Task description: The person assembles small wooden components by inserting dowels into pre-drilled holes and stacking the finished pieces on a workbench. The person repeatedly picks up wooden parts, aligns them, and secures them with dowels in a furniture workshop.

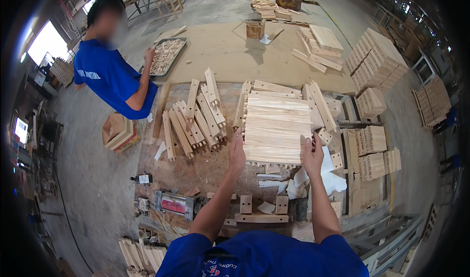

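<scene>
A squared stack of pale wooden slats (278, 125) is before me above the worktable (196, 171), its slats lying side by side. My left hand (237, 152) is pressed along the stack's left side, and my right hand (313, 155) grips the opposite side near the front corner. The stack hides part of both hands' fingers. Beyond and beside it lie thicker wooden rails with drilled holes (321, 106). Left of my left hand, more rails with tenon ends (190, 125) are spread in a loose pile.
A co-worker in a blue shirt (110, 76) reaches to a tray of small wooden pieces (169, 54) at the far left. Stacked slats (374, 61) stand at the right. A wooden jig (262, 218) and torn white sheets (333, 179) lie near me; a cardboard box (120, 132) is on the floor.
</scene>
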A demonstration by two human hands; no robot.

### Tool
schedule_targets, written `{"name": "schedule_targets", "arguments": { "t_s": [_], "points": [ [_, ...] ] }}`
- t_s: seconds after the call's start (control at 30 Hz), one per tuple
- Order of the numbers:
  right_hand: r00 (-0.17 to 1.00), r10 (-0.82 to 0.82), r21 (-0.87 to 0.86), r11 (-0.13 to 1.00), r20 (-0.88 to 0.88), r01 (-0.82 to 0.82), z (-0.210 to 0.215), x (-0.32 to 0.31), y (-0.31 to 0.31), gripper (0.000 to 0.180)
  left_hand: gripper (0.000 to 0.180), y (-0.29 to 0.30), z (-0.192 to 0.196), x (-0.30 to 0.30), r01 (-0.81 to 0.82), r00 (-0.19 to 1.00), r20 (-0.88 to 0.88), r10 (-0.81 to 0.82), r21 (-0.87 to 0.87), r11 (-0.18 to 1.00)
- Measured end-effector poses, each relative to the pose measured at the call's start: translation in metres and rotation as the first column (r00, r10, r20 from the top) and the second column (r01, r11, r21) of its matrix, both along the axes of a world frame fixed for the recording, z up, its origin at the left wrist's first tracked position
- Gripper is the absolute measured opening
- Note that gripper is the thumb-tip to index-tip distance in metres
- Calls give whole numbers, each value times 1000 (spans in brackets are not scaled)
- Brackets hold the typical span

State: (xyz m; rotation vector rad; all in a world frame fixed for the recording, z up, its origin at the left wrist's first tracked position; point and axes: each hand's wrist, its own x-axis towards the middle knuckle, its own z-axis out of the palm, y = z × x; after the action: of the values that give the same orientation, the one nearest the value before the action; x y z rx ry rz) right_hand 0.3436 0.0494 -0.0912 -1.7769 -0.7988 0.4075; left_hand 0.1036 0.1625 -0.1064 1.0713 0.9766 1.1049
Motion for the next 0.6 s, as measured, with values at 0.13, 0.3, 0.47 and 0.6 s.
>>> {"name": "schedule_targets", "arguments": {
  "t_s": [0.13, 0.3, 0.47, 0.6],
  "points": [
    [999, -27, 25, 999, 27, 26, -3, 1, 0, 59, 59, 4, -1, 3, -16, 1000, -9, 16, -32, 999],
    [1000, -5, 3, 1000, 5, 5, -1, -2, 3, 59, 60, 9, -16, 0, -42, 999, -7, 42, -22, 999],
    [999, 46, 37, 998, 8, -46, -7, 5, 1, 56, 59, 14, -14, -17, -25, 990, 139, 37, -92, 995],
    [998, -7, 131, 991, -61, 15, -21, 29, -21, 52, 50, 17, -11, -42, -93, 987, -134, 94, 18, 996]
  ]
}}
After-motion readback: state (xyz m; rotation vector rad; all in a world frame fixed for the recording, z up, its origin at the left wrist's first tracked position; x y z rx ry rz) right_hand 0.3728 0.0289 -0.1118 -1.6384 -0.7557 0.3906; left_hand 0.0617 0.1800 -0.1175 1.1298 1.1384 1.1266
